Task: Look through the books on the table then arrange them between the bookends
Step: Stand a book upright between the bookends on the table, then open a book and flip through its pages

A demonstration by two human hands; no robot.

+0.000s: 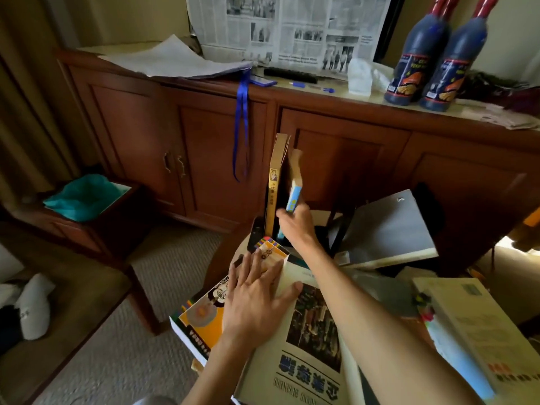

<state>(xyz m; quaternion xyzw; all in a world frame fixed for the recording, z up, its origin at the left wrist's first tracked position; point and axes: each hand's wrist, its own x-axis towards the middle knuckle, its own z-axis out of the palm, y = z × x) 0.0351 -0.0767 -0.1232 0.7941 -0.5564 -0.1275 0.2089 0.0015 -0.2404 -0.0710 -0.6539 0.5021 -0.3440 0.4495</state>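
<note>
A gold-spined book [275, 182] stands upright against the black bookend [256, 232] at the table's far edge. My right hand [295, 226] grips a blue-spined book [294, 191] by its lower end, tilted right beside the gold one. My left hand [254, 299] lies flat with spread fingers on an orange-covered book [201, 317] and touches the edge of a big white business book [301, 355]. A grey-covered book [388, 226] lies tilted at the right. A pale book [479, 331] with coloured tabs lies at the far right.
A wooden cabinet [336, 159] stands behind the table, with two dark bottles [432, 57], a newspaper [286, 27] and loose papers [175, 59] on top. A blue ribbon [242, 127] hangs down its front. An armchair [73, 258] and carpet [140, 361] are at the left.
</note>
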